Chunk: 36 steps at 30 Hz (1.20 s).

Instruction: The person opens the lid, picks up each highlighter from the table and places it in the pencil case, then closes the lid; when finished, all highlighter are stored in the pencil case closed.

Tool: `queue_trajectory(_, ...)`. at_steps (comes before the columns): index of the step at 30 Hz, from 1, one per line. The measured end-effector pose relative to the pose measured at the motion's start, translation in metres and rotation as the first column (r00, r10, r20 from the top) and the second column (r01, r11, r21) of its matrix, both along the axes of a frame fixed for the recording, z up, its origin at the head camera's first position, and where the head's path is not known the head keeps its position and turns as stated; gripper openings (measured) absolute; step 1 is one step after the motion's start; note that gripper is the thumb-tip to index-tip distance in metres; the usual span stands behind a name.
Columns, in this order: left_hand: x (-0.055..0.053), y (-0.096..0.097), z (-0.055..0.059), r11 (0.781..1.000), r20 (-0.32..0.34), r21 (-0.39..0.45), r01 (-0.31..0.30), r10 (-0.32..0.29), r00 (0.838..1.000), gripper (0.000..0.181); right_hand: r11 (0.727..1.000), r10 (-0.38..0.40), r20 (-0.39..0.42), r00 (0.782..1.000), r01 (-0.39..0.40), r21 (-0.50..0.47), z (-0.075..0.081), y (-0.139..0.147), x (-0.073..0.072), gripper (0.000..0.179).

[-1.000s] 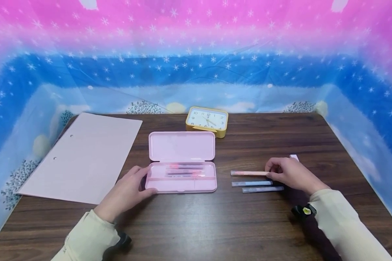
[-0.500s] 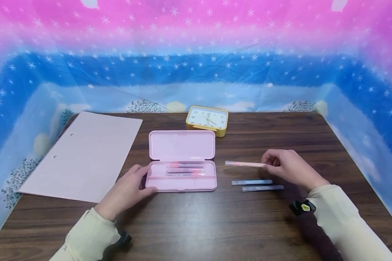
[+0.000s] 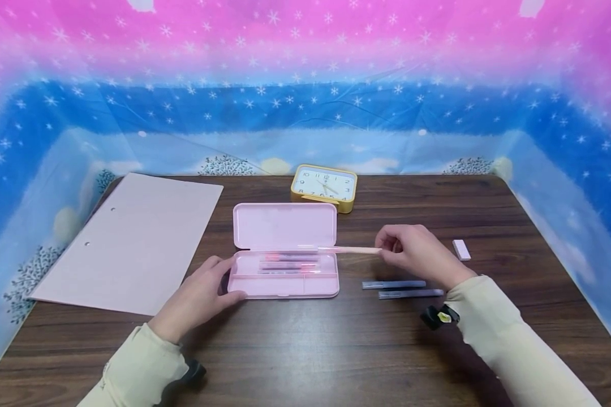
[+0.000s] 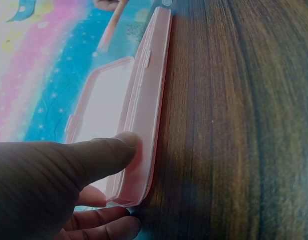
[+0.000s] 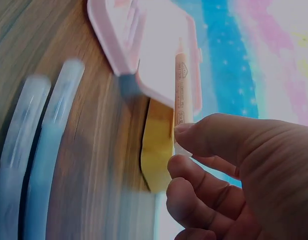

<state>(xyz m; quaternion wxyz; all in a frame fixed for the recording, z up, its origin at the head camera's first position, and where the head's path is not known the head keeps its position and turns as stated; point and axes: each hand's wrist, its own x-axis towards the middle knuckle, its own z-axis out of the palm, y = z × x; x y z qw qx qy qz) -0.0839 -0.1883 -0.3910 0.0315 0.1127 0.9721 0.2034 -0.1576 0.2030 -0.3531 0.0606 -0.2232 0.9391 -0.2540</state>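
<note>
An open pink pencil case [image 3: 265, 286] lies with its lid raised at the back; several pens [image 3: 290, 265] rest in its long rear compartment. My left hand [image 3: 198, 297] grips the case's left end, its thumb pressed on the front wall in the left wrist view. Between thumb and fingertips, my right hand [image 3: 417, 251] pinches a peach marker pen [image 3: 356, 250] by its rear end. The pen's clear-capped end overlaps the case's right rear corner in the head view. On the table below that hand lie a light blue pen [image 3: 393, 285] and a greyish pen [image 3: 410, 294], side by side.
A yellow alarm clock [image 3: 325, 186] stands behind the lid. Off to the left lies a pale pink two-hole folder [image 3: 132, 243]. A small white-and-pink eraser [image 3: 461, 250] sits right of my right hand. Printed cloth surrounds the table's back and sides.
My right hand has lifted the peach pen off the table and carried it left to the case, uncovering the eraser. My left hand has stayed on the case.
</note>
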Motion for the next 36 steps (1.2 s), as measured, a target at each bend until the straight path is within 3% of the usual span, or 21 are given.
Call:
queue_trajectory(7, 0.0, 0.0, 0.001, 1.0, 0.04, -0.005, -0.018, 0.018, 0.999, 0.07, 0.998, 0.063, 0.0, 0.998, -0.063, -0.029, 0.002, -0.034, -0.004, 0.005)
queue_trajectory(18, 0.001, -0.001, 0.001, 1.0, 0.029, -0.004, -0.012, 0.013, 0.999, 0.072, 0.99, 0.137, 0.004, 0.991, -0.137, 0.016, -0.009, -0.076, -0.007, 0.004)
queue_trajectory(26, 0.0, -0.001, 0.001, 1.0, 0.037, -0.006, -0.02, 0.021, 0.999, 0.073, 0.983, 0.182, 0.024, 0.983, -0.183, 0.032, -0.019, -0.091, -0.003, 0.005)
queue_trajectory(36, 0.001, -0.001, 0.001, 1.0, 0.028, 0.006, -0.018, 0.018, 0.999, 0.072, 0.985, 0.167, 0.057, 0.984, -0.17, 0.042, -0.026, -0.098, -0.003, 0.004)
